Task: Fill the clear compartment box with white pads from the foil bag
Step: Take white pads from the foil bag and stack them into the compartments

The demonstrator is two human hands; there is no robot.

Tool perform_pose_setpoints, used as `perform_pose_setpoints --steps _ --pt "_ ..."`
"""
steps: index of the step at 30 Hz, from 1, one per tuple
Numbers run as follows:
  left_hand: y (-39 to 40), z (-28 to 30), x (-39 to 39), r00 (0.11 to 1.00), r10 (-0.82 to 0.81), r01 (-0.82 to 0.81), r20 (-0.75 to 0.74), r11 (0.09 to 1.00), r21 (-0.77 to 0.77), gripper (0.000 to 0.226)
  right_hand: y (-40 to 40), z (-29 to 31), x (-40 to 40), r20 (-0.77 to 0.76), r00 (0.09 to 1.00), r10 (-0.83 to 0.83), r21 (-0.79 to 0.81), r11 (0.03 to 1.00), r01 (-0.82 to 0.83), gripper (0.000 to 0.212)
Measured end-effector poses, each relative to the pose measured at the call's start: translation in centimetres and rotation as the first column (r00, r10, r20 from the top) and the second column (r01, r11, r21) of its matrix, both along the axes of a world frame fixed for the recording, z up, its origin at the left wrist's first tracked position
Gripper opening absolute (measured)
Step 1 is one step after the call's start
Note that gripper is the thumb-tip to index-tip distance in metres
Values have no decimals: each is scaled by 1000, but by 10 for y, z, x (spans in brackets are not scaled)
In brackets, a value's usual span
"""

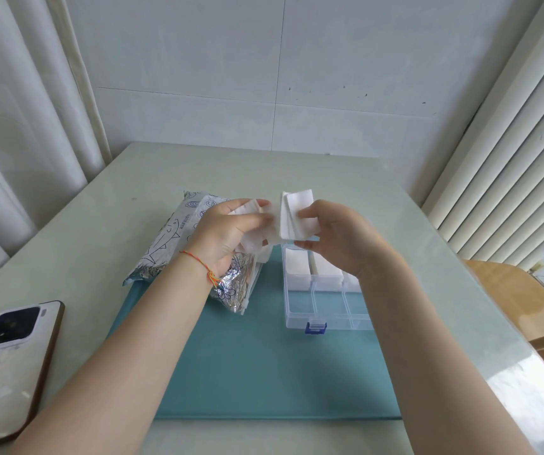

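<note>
White cotton fills both hands above the middle of the counter. The right hand has its grip clamped on a small stack of white pads, thumb on the near face and fingers curled behind, the stack held on edge and fanning slightly at the top. The left hand has its grip closed on a looser bunch of pads, fingers stretched across them toward the right hand's stack; the two bundles touch or nearly touch between the hands. A thin orange and yellow string bracelet circles the left wrist.

Just below the right hand sits the clear compartment box, open, with a blue latch on its near edge. Its far compartments already hold white pads, while the near row shows only clear plastic. Under the left hand lies the foil bag, silver with dark blue line drawings, its crumpled mouth pointing toward the near side, close to the left of the box.

Box and bag rest on a teal mat, which lies on the pale green counter. A phone in a pale case lies camera side up at the near left corner. Curtains hang at far left, and ribbed white panels stand at right.
</note>
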State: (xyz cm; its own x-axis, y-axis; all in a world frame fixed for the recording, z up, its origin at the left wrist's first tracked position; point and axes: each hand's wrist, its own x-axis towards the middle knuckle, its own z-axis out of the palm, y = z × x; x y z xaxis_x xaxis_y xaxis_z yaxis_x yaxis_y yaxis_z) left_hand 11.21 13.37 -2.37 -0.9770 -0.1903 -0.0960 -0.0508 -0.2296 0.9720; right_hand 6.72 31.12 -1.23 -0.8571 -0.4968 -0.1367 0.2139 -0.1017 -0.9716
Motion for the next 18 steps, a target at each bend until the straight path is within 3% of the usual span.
perform_pose_setpoints --steps 3,4,6,8,12,18 --pt "1 2 4 999 -34 33 -9 998 -48 36 -3 -2 1 -40 997 60 81 995 -57 36" --pt "2 3 5 999 -51 51 -3 996 -70 37 -5 -2 2 -51 997 50 99 994 -45 31" --pt "1 5 6 995 -98 98 14 991 -86 30 -7 -1 2 -63 998 3 127 992 5 9" --pt "-3 7 5 989 -142 145 50 988 -56 16 -6 -2 -1 -84 995 -52 139 988 63 20" --pt "-9 9 4 981 -183 183 63 983 7 14 1 -1 -5 -35 989 -146 13 989 147 13" --pt "-11 6 2 996 -86 87 7 990 -113 4 7 5 -4 16 991 -133 -95 986 134 8"
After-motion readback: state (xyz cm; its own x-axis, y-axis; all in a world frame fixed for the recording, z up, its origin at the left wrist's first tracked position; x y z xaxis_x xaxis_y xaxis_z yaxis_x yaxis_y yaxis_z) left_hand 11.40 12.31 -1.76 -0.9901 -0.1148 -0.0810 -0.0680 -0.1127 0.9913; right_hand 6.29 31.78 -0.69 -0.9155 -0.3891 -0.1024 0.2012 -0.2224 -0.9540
